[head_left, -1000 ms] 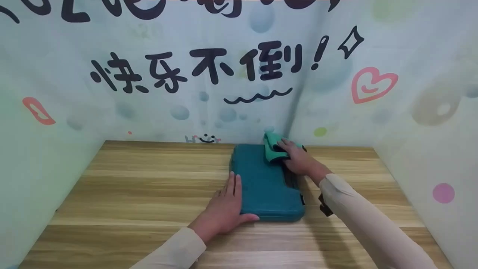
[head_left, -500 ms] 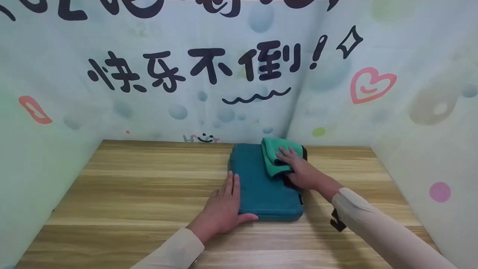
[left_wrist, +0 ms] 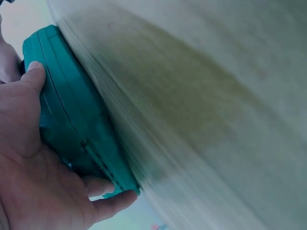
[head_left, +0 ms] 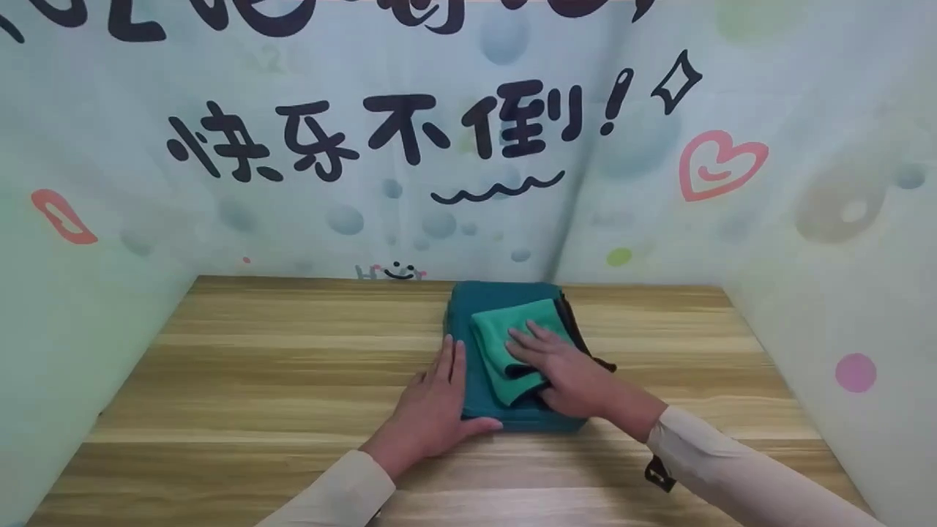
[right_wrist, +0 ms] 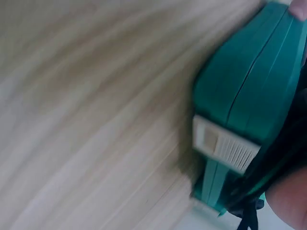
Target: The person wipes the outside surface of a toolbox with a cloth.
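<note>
Head view: case (head_left: 512, 351) lies lengthwise near-to-far; left hand (head_left: 432, 413) braces its left edge, fingers flat; right hand (head_left: 571, 373) presses cloth (head_left: 505, 344) flat on top.

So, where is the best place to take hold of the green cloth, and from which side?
Probably its far edge, coming from above. The green cloth lies folded flat on the teal case, so only a pinch from the top can lift it. The right hand presses on its near right part, while the far edge stays uncovered.
</note>
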The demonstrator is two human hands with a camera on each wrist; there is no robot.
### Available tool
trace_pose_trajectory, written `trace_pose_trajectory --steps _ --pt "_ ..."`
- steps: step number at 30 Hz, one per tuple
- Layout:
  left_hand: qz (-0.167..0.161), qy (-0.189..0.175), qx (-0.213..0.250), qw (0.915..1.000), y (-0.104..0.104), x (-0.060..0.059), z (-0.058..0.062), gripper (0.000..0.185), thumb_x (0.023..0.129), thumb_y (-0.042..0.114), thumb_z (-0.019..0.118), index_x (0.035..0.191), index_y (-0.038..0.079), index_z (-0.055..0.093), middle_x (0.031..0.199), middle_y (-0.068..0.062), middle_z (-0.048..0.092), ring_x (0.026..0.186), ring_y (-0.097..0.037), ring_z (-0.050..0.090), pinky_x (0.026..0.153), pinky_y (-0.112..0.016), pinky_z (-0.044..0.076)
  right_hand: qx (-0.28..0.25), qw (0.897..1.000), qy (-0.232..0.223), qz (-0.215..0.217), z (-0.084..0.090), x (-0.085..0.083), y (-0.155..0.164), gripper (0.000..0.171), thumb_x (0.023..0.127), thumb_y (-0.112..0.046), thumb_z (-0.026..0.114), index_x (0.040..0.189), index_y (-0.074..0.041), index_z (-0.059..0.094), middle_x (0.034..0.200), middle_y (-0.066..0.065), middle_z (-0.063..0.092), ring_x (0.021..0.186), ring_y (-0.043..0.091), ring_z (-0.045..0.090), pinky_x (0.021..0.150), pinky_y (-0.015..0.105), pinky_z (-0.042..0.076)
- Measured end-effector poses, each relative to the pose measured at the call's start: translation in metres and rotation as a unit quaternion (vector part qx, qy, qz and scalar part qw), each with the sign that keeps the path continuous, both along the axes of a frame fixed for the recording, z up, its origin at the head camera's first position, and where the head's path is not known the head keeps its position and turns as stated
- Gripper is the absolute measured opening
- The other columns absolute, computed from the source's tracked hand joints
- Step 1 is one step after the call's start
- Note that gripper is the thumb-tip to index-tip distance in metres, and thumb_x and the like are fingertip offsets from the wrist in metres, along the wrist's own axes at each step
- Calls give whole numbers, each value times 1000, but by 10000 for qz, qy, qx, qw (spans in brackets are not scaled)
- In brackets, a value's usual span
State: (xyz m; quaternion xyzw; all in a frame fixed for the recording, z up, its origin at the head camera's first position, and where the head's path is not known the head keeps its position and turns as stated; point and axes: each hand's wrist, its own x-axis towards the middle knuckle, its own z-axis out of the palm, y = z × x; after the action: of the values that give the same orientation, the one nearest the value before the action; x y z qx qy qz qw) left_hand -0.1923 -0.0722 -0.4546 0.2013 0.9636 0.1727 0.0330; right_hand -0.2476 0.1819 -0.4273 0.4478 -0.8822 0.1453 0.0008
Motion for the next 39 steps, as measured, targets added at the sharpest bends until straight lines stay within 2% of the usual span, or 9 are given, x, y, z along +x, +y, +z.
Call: trace_pose_trajectory --steps 6,11,14,22,27,30,36,39 --pt "-63 207 14 9998 0 1 -4 121 88 73 61 158 -11 7 164 -30 6 147 -38 26 107 -57 38 76 9992 221 314 -4 16 -18 75 79 5 63 150 6 42 158 23 34 147 47 19 115 58 22" --pt "-87 425 -49 9990 1 0 -8 116 92 63 65 155 -15 6 162 -32 11 146 -40 28 105 -56 40 58 9993 274 235 -7 28 -29 74 81 3 63 151 5 42 159 22 33 148 46 19 116 57 21" --pt "-140 498 -216 9984 1 0 -8 104 97 53 62 153 -17 10 160 -35 15 146 -43 25 104 -56 41 121 9993 331 152 -8 35 -34 73 82 2 62 152 4 42 159 21 33 148 45 18 116 56 21" --pt "-137 216 -535 9982 4 0 -2 85 101 35 58 152 -19 16 159 -36 16 147 -44 21 104 -56 41 220 9989 384 155 -11 41 -36 81 76 5 62 154 2 39 162 18 30 149 43 16 116 55 20" --pt "-79 22 -691 9976 3 0 0 77 100 25 57 151 -19 20 158 -36 20 147 -42 23 106 -56 39 179 9982 385 434 -11 39 -31 84 73 6 59 154 0 39 163 16 28 150 40 15 117 54 19" --pt "-100 -49 -610 9981 2 -1 0 80 99 28 59 153 -17 20 159 -34 18 147 -41 23 106 -57 38 141 9961 444 749 -12 37 -26 83 73 7 58 154 0 39 163 15 28 150 41 15 117 54 20" --pt "-109 -201 -442 9988 1 -2 0 96 97 39 65 157 -11 10 165 -28 3 151 -39 13 104 -59 39 49 9917 235 1264 -13 33 -11 69 93 -3 60 158 -7 36 166 7 22 151 37 14 117 52 20" --pt "-108 -267 -420 9987 1 -2 1 99 97 43 66 158 -10 9 165 -27 3 152 -39 9 105 -61 38 -54 9894 145 1444 -13 33 -4 75 89 5 55 159 -10 34 166 4 22 151 36 15 118 51 18"
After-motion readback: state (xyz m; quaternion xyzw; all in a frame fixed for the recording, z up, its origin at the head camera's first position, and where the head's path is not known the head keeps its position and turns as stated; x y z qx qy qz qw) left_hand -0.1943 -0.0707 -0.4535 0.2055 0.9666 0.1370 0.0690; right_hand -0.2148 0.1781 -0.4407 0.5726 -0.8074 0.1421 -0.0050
